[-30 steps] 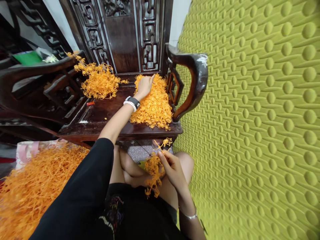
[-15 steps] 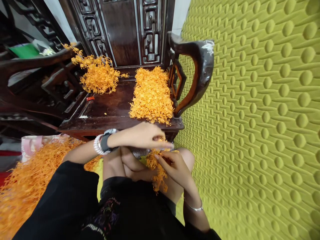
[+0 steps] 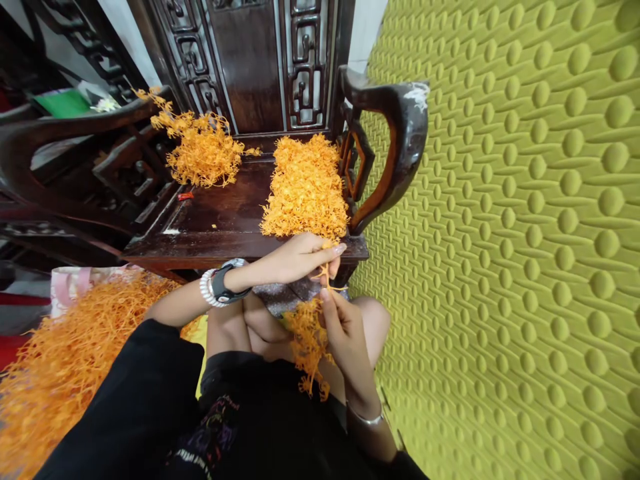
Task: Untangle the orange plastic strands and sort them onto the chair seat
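Over my lap my left hand (image 3: 300, 259), with a dark watch and a pale beaded bracelet at its wrist, is closed in a pinch on an orange strand. Just below it, my right hand (image 3: 345, 323), wearing a silver bangle, pinches the same strand lower down. A short length stretches taut between the fingertips. From the right hand a knotted orange yarn length (image 3: 307, 343) hangs in a loose, curly clump toward my thigh. Directly beyond the left hand, a neat rectangular pile of orange yarn pieces (image 3: 307, 190) lies on the wooden seat.
The dark carved wooden chair (image 3: 240, 220) stands in front of me, its curved armrest (image 3: 413, 133) at right. A tangled orange heap (image 3: 205, 153) lies on its left side near a small red object (image 3: 185, 196). A big orange mass (image 3: 85, 360) fills the lower left. Yellow-green padded surface (image 3: 500, 267) covers the right.
My left hand has moved up and away from the right hand, drawing the strand taut between them. The right hand has turned more upright and shifted slightly left. The view has shifted slightly.
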`<state>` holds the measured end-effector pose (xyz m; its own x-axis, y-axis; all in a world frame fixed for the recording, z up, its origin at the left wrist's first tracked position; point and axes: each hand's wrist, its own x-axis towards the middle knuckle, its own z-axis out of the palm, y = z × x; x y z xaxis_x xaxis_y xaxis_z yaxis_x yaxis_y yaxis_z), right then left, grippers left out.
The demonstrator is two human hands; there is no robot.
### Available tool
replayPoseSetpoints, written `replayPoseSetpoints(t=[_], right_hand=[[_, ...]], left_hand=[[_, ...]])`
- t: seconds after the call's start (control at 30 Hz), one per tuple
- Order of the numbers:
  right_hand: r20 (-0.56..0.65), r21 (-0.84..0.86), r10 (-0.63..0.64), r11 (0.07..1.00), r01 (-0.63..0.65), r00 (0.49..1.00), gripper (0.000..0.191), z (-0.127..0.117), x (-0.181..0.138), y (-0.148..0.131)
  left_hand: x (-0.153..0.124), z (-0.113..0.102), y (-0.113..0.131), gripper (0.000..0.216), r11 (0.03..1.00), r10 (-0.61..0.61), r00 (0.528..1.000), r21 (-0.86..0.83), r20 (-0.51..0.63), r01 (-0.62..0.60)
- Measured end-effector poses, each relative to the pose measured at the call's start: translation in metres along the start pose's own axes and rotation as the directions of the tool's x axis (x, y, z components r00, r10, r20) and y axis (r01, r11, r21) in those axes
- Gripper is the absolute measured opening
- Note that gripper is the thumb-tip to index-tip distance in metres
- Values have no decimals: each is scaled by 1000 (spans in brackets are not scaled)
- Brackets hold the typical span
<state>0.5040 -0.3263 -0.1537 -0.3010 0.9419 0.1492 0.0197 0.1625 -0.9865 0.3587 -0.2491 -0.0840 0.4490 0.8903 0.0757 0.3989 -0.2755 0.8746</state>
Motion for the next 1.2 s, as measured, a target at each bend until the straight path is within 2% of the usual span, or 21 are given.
replayPoseSetpoints(t=[0.07, 0.13, 0.17, 0.2, 0.27, 0.33, 0.43, 0.5, 0.57, 0.63, 0.67, 0.73, 0.77, 0.83, 0.87, 0.93, 1.03, 1.1, 1.13, 1.2], right_hand=[[112, 55, 22, 998, -28, 993, 44, 2, -7, -2], [224, 105, 71, 990, -96, 972, 48, 5, -14, 3], [207, 126, 106, 983, -134, 973, 49, 6, -16, 8], [131, 147, 143, 976, -162, 981, 49, 6, -17, 13], [-82, 179, 180, 970, -164, 980, 48, 0, -13, 24], [-202, 185, 162, 975, -125, 966, 45, -9, -4, 31], [-197, 167, 109, 983, -76, 974, 42, -21, 11, 31], [-186, 155, 92, 986, -64, 978, 40, -24, 18, 25], [-186, 153, 83, 987, -55, 979, 39, -24, 23, 19], [-179, 161, 80, 986, -51, 981, 41, -23, 27, 14], [-174, 173, 84, 983, -54, 981, 43, -22, 30, 12], [-166, 221, 102, 973, -64, 981, 44, -23, 35, 9], [-167, 251, 112, 966, -68, 980, 43, -23, 38, 7], [-160, 282, 111, 958, -62, 981, 41, -23, 43, 4], [-149, 270, 93, 962, -50, 984, 40, -23, 45, 2], [-131, 197, 40, 980, -14, 991, 40, -22, 47, -1], [-130, 71, -35, 996, 44, 991, 39, -14, 45, -4], [-131, 31, -47, 998, 52, 990, 42, -5, 42, -3], [-135, 38, -49, 998, 55, 990, 44, 1, 40, -1], [-161, 148, -46, 986, 71, 986, 48, 14, 38, 3]], left_hand=[[24, -20, -3, 68, 999, 32, 976, 11, -218, -30], [52, -55, -11, 65, 997, 52, 912, 71, -407, -25], [66, -73, -17, 59, 987, 78, 855, 160, -512, 6], [78, -90, -23, 55, 965, 91, 817, 252, -569, 68], [99, -115, -38, 48, 897, 69, 784, 383, -617, 222], [115, -124, -53, 46, 830, -2, 785, 437, -619, 347], [130, -122, -69, 46, 791, -82, 761, 422, -644, 442], [134, -120, -73, 35, 809, -65, 748, 404, -660, 427], [128, -115, -68, 23, 875, 12, 744, 366, -668, 315], [109, -101, -57, 37, 956, 102, 747, 273, -656, 110], [93, -89, -50, 37, 976, 138, 759, 216, -636, 4], [54, -55, -38, 31, 982, 185, 814, 130, -550, -135], [32, -35, -34, 32, 980, 199, 868, 83, -455, -181], [-8, 5, -31, 38, 978, 201, 931, 7, -303, -209], [-25, 22, -32, 39, 976, 187, 938, -55, -293, -211], [-45, 45, -36, 41, 972, 147, 918, -117, -369, -203], [-51, 53, -43, 37, 990, 81, 854, -60, -513, -130], [-46, 53, -45, 37, 990, 100, 860, -37, -500, -136], [-43, 53, -46, 41, 983, 108, 871, -81, -480, -166], [-39, 59, -46, 48, 926, 66, 870, -294, -488, -235]])
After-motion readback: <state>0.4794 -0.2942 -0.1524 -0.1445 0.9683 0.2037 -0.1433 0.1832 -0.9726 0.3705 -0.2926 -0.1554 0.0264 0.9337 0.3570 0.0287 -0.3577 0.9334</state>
